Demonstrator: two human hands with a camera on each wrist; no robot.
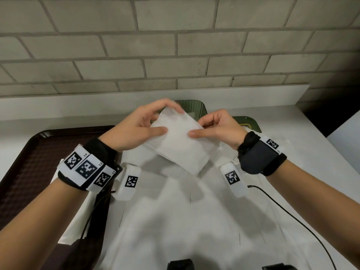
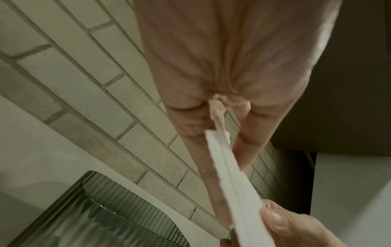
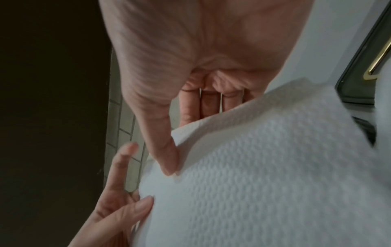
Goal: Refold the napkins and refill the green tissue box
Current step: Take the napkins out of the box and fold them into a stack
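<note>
I hold a folded white napkin point(image 1: 181, 147) in the air over the table with both hands. My left hand point(image 1: 172, 121) pinches its left edge, thumb on top and fingers behind. My right hand point(image 1: 195, 128) pinches the right edge the same way. In the left wrist view the napkin point(image 2: 234, 187) runs edge-on between thumb and fingers. In the right wrist view my thumb point(image 3: 167, 155) presses on its embossed face point(image 3: 264, 167). The green ribbed tissue box point(image 1: 195, 108) stands just behind the hands, mostly hidden. Its green lid point(image 1: 248, 122) lies to the right.
Several unfolded white napkins point(image 1: 175, 215) cover the white table point(image 1: 311, 145) below the hands. A dark brown tray point(image 1: 29, 162) lies at the left, with a napkin over its near edge. A black cable point(image 1: 292, 217) runs across the right side. A brick wall point(image 1: 175, 45) closes the back.
</note>
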